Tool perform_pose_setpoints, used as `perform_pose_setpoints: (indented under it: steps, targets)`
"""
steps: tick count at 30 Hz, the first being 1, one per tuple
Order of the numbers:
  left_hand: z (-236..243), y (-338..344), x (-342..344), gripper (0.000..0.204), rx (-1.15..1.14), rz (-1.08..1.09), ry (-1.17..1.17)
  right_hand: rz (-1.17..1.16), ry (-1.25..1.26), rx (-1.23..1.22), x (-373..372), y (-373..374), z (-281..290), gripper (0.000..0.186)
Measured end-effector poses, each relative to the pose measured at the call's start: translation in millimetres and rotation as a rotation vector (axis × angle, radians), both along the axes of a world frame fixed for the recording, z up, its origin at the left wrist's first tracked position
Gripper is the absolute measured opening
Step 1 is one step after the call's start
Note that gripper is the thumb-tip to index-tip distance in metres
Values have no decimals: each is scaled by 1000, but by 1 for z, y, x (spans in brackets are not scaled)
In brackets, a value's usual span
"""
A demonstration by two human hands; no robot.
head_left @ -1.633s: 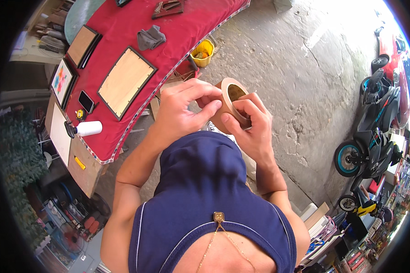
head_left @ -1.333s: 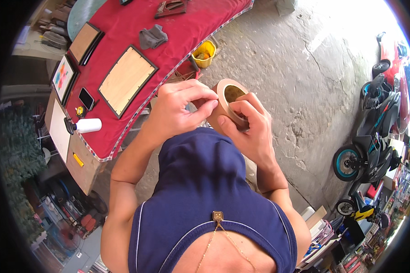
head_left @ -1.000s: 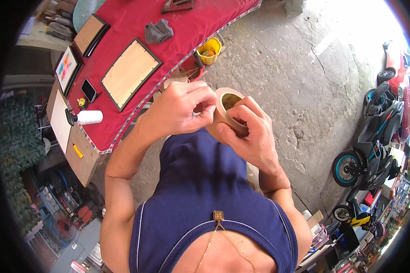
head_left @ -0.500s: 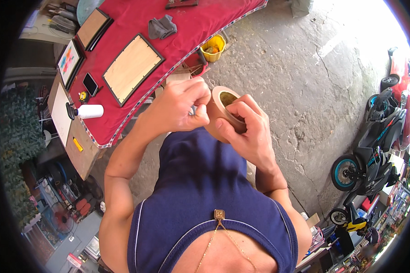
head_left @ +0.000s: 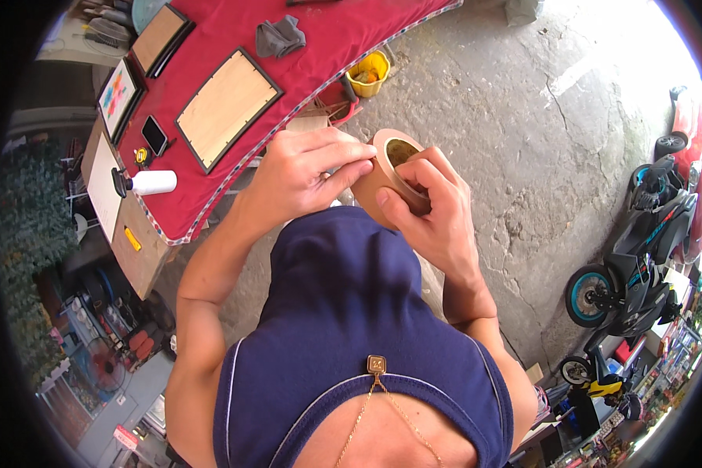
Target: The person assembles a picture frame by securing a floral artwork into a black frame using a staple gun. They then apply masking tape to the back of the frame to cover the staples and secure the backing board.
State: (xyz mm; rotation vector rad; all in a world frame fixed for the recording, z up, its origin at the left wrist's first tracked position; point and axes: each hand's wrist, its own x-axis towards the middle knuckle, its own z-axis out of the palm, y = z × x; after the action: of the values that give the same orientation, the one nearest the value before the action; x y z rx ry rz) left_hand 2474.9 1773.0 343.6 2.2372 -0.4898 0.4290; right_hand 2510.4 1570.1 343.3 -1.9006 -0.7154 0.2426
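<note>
No long strip is seen pulled loose

The thick, round roll of brown tape [head_left: 369,189] is gripped by the right hand [head_left: 442,217], past the near edge of the red cloth-covered tabletop [head_left: 310,70]. The left hand [head_left: 308,170] is bent at its side; whether an end is pinched cannot be told. No tape is seen on the black-framed pale wooden board [head_left: 228,109].

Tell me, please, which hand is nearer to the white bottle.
Left. The left hand is to the right of the white bottle, at the left side of the brown tape roll; the right hand is farther right, gripping the roll's other side.
</note>
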Motion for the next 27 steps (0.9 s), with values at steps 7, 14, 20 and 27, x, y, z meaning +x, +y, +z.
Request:
perform_pose_setpoints:
  steps: [7, 14, 20, 27]
  targets:
    - [-3, -1, 2, 12, -8, -9, 54, 20, 29, -24, 0, 2, -3, 26]
    - [-17, 4, 1, 12, 149, -59, 171, -25, 40, -16, 0, 10, -21, 26]
    - [-11, 3, -4, 35, -424, 128, 299, -117, 186, 44, 9, 3, -32, 24]
    - [-35, -12, -7, 33, -198, 130, 78, -113, 299, 112, 3, 3, -40, 24]
